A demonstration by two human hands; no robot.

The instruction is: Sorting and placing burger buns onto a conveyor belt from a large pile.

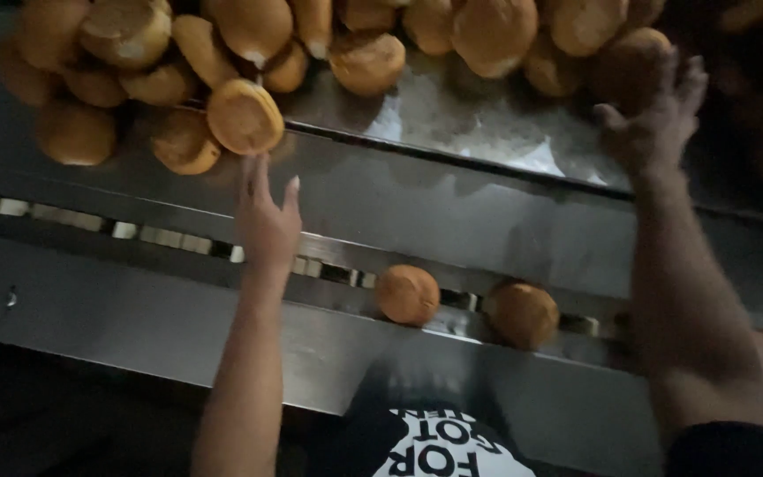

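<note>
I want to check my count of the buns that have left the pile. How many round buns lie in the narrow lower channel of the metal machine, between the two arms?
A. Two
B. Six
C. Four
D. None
A. Two buns sit in the channel: one bun nearer the left hand and a second bun beside it, while the pile of buns lies higher up, where the right hand reaches.

Golden-orange buns (245,116) (pale cut faces); grey steel chute (417,199).
</note>
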